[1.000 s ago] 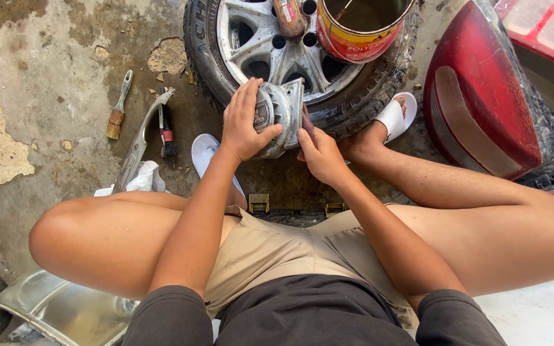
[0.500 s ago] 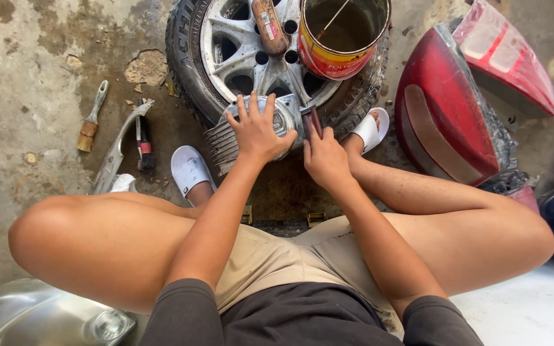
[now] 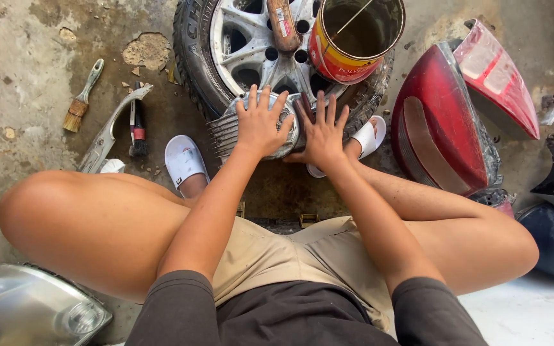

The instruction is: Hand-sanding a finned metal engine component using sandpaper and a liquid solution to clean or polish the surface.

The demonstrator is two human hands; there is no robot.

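Resting against the near edge of a car wheel (image 3: 251,45) that lies flat on the concrete floor (image 3: 27,83): one silver-grey ribbed metal part (image 3: 226,131), centre of scene, just beyond the person's knees.

Left hand (image 3: 261,122): laid flat on top of the part, fingers spread and unclenched, pressing rather than gripping.

Right hand (image 3: 322,131): just right of the left, fingers spread open, palm against the part's right end and the tyre.

On the wheel, far side: round tin can (image 3: 354,38), red and yellow printed band, open top, dark liquid inside, thin stick leaning in it. Left of the can: small brown cylindrical container (image 3: 283,25) with a pale label, lying on the spokes.

White sandals (image 3: 184,160): one near left of the part, one right of the hands.

Right: two red tail-light lenses (image 3: 444,122), curved, overlapping.

Left, on floor: paintbrush (image 3: 81,96), pale handle; small dark brush (image 3: 137,134) with red band; grey curved trim strip (image 3: 107,134).

Near left corner: headlamp unit (image 3: 27,307), clear lens.
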